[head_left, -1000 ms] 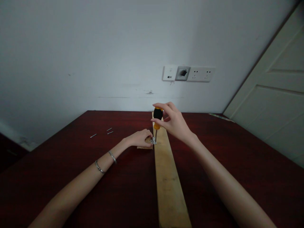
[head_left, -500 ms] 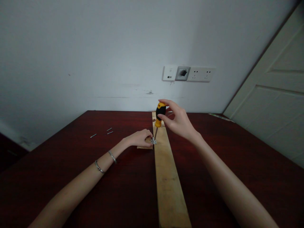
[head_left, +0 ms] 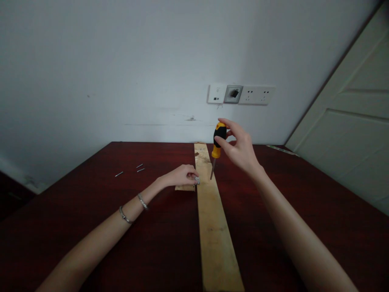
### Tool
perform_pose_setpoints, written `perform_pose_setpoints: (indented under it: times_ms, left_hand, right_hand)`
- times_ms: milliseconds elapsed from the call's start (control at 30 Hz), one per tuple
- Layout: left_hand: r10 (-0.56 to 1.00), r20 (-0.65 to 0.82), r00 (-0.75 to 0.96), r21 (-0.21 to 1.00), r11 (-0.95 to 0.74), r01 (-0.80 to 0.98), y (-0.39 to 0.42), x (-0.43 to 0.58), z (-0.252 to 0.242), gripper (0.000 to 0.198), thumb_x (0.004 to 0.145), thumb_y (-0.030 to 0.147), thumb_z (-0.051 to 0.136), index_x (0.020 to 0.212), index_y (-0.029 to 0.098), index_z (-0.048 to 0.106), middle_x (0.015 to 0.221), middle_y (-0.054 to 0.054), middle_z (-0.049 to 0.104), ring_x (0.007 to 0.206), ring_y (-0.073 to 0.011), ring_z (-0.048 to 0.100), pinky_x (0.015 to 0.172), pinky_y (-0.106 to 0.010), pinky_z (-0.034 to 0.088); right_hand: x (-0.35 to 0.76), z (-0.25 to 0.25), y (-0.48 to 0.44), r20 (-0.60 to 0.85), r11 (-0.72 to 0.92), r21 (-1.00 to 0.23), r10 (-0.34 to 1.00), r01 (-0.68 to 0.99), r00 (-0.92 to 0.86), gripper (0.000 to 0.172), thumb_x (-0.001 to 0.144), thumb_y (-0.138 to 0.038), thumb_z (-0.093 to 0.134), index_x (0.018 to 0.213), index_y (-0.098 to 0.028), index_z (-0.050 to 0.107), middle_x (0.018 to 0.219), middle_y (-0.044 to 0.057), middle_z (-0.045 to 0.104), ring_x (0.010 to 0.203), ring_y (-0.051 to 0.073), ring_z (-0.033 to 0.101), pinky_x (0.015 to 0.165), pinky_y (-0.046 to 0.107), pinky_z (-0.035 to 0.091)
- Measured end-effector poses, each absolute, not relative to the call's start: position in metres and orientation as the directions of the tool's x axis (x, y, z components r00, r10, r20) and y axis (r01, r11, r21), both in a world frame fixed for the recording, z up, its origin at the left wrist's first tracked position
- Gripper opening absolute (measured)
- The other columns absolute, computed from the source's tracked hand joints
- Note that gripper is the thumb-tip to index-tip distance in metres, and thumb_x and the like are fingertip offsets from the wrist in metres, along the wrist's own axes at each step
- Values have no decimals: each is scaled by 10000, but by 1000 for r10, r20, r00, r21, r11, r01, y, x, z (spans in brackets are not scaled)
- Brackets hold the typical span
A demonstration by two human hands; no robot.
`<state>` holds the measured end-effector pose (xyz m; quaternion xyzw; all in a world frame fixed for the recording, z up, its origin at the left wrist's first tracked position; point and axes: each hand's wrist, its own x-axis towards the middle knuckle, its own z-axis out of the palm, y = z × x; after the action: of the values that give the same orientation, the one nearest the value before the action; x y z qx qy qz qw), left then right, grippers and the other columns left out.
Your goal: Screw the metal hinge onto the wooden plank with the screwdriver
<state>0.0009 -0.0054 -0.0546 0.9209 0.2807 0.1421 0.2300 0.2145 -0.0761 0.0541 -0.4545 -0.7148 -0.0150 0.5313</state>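
Note:
My right hand (head_left: 240,147) grips the yellow-and-black handle of a screwdriver (head_left: 219,136) between thumb and fingers. The shaft points down, with its tip over the long wooden plank (head_left: 214,219), to the right of a small silvery metal bracket (head_left: 197,179). Whether the tip touches the wood I cannot tell. My left hand (head_left: 182,175) is closed, thumb and fingertips pinching the bracket at the plank's left edge. Below that hand, a short piece of wood (head_left: 184,188) lies against the plank, mostly covered by my fingers.
Several loose screws or nails, among them one thin metal piece (head_left: 119,174), lie on the dark red table (head_left: 146,251) to the left. Behind the table rises a white wall with sockets (head_left: 254,95). A pale panelled door (head_left: 349,109) stands at right.
My right hand has lifted the screwdriver off the bracket and shifted it to the right. The left hand stays at the bracket, its fingers slightly moved.

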Motion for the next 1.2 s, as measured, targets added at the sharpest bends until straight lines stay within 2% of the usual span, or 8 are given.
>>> perform_pose_setpoints:
  times_ms: [200,567,733,867,1000,1200]
  left_hand:
    - [506,138,852,475,-788,391,-12,8,-56,131,833,165,597,886,124,710,890,-50,657,802,-95,586,742,-190,431]
    - [519,173,837,457,-795,399,-13,11,-65,112,827,197,599,839,114,674,896,-55,642,792,-97,572,745,-198,431]
    - [530,164,832,443,-793,418,-14,11,-64,109,812,192,605,850,108,664,872,-48,633,759,-90,553,710,-187,418]
    - [541,164,825,442,-788,429,-14,11,-64,103,807,186,606,850,112,664,859,-39,630,751,-85,545,697,-177,405]
    - [547,167,820,438,-786,435,-12,10,-68,98,797,182,609,846,119,668,853,-33,631,751,-84,543,702,-177,405]
    - [567,172,805,411,-784,464,-12,11,-68,103,789,191,616,843,125,674,866,-40,639,802,-109,561,753,-203,419]
  right_hand:
    - [223,50,-67,746,569,-530,666,629,26,495,777,-275,589,1271,-263,562,1183,87,598,825,206,583,594,365,579]
    - [240,39,-45,634,408,-609,766,680,108,542,778,-349,572,1293,-183,569,1144,139,647,819,253,619,744,509,565]
    - [252,25,-28,547,318,-629,829,710,113,558,796,-342,533,1319,-148,550,1177,161,657,987,319,630,833,544,537]
    - [260,14,-17,454,224,-653,881,723,137,557,803,-312,516,1328,-127,545,1211,166,654,1079,334,615,887,511,524]
    - [266,6,-10,384,160,-668,911,727,152,572,806,-306,494,1336,-95,536,1254,186,631,1055,322,628,832,450,555]
    - [273,-7,-6,279,75,-684,946,726,165,597,826,-332,467,1371,-88,489,1287,203,601,916,282,662,550,327,567]
